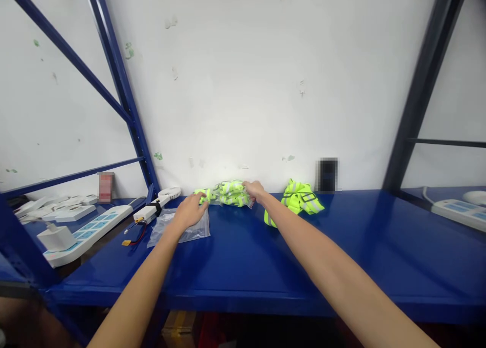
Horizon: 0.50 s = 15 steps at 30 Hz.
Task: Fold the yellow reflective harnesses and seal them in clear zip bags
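Observation:
A bundled neon-yellow reflective vest [232, 193] lies at the back of the blue shelf, with clear plastic around part of it. My left hand [191, 209] has its thumb and fingers closed on the bundle's left end. At the right end, my right hand [254, 190] pinches the plastic and vest edge; its fingertips are partly hidden. Beneath and beside my left hand a clear plastic bag [195, 230] lies flat. A second neon-yellow vest [301, 198] sits crumpled beyond my right forearm, which covers part of it.
Left of the bag are a white handheld fan [163, 198] and a wired connector [127, 242]. A white power strip [94, 231] with a plugged-in charger [56, 237] stands farther left. A dark blurred box [328, 175] is against the wall. Blue posts [127, 94] frame the shelf [235, 267].

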Tool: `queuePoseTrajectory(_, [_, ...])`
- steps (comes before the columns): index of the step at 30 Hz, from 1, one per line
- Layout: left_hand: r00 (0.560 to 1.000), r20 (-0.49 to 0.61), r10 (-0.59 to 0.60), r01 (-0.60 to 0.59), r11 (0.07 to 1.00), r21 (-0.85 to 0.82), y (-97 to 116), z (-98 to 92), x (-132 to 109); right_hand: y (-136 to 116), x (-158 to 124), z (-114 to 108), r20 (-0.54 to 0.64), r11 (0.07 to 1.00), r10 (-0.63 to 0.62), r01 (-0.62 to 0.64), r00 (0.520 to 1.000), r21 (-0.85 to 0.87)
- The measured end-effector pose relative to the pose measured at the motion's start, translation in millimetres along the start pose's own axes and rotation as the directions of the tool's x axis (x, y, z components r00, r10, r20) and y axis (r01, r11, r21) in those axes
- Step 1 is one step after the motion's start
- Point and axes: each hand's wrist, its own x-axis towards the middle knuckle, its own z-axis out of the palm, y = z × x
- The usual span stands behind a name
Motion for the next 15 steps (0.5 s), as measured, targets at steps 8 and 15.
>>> queuePoseTrajectory(8, [0.896, -0.435, 0.09, -0.31, 0.829, -0.466, 91.6, 14.1, 3.3, 5.0, -25.7, -13.3, 0.129, 0.965, 0.07, -0.1, 0.989, 0.242])
queuePoseTrajectory(15, [0.824, -0.264, 0.502, -0.542, 0.833, -0.108, 128.1, 41.0, -6.8, 29.7, -87.5, -51.1, 0.297, 0.955, -0.133, 0.042, 0.946, 0.294])
